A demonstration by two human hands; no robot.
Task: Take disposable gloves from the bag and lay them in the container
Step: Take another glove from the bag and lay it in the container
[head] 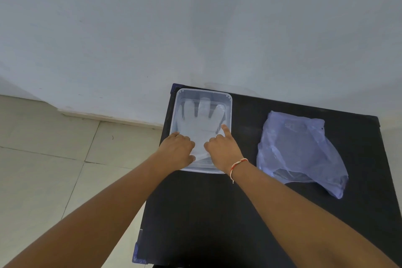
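Note:
A clear rectangular plastic container (176,104) sits at the far left of the black table (217,213). A translucent disposable glove (201,118) lies flat inside it, fingers pointing away from me. My left hand (177,151) rests on the glove's cuff at the container's near left, fingers curled down onto it. My right hand (223,150) presses the cuff at the near right, its index finger stretched out along the glove's right edge. A crumpled bluish plastic bag (298,150) lies to the right of the container.
The table stands against a pale wall (195,28). Tiled floor (54,148) lies to the left, below the table's left edge. A red and white thread band (237,166) circles my right wrist.

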